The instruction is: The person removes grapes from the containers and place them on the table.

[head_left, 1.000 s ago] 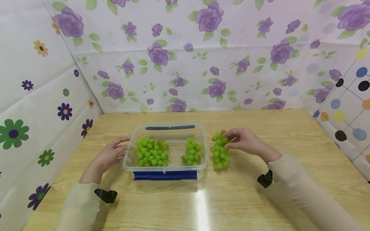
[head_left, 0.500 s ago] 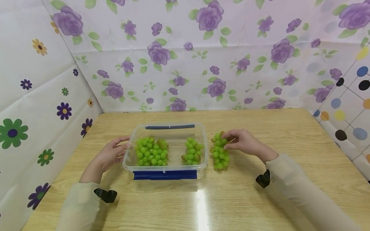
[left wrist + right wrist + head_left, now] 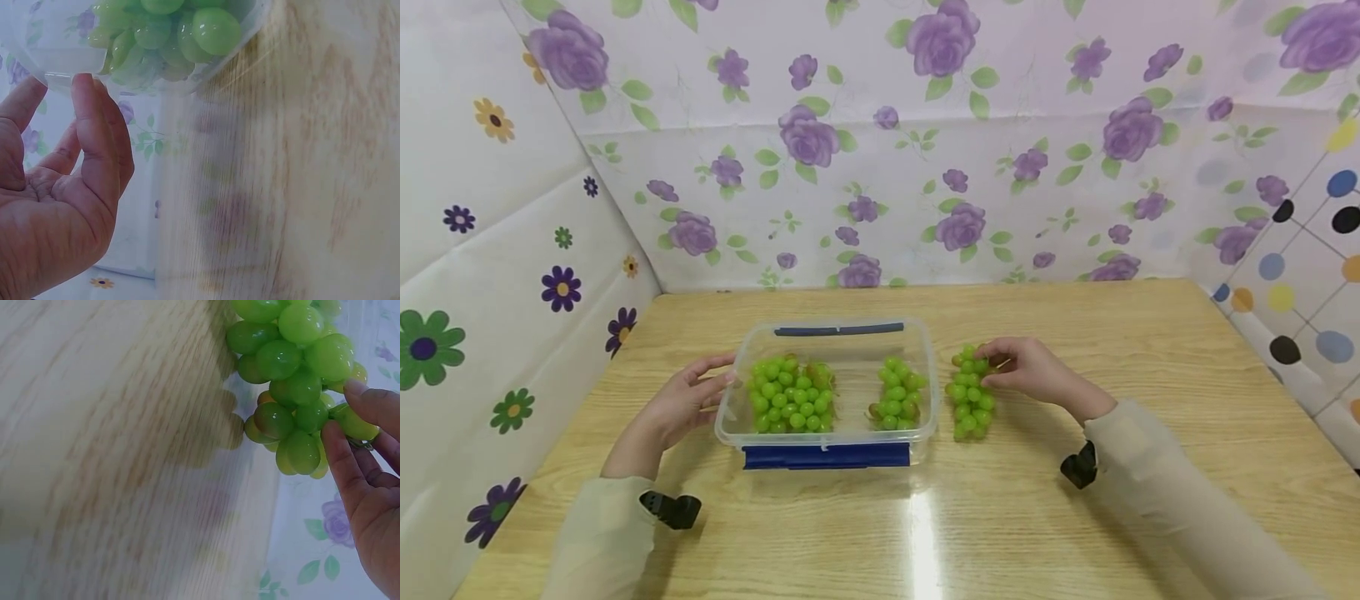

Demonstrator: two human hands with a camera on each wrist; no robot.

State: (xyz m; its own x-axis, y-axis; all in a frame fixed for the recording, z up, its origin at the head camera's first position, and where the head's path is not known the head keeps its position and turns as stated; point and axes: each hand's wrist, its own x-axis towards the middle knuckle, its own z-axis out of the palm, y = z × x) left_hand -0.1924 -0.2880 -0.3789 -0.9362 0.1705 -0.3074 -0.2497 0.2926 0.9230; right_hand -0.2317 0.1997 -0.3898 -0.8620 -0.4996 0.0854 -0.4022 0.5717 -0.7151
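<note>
R hand (image 3: 1032, 367) pinches top of green grape bunch (image 3: 972, 404) on table (image 3: 1037, 525), just R of clear box (image 3: 850, 437). L hand (image 3: 679, 404), fingers loose, touches box's L end; more grapes (image 3: 793, 396) inside.

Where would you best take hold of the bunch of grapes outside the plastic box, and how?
Probably the far half of the bunch, with a light pinch from the person's right, where the right hand pinches it. The bunch's long right side faces that hand, while the plastic box stands close on the left, leaving little room. Squeezing hard might loosen the round grapes.
</note>
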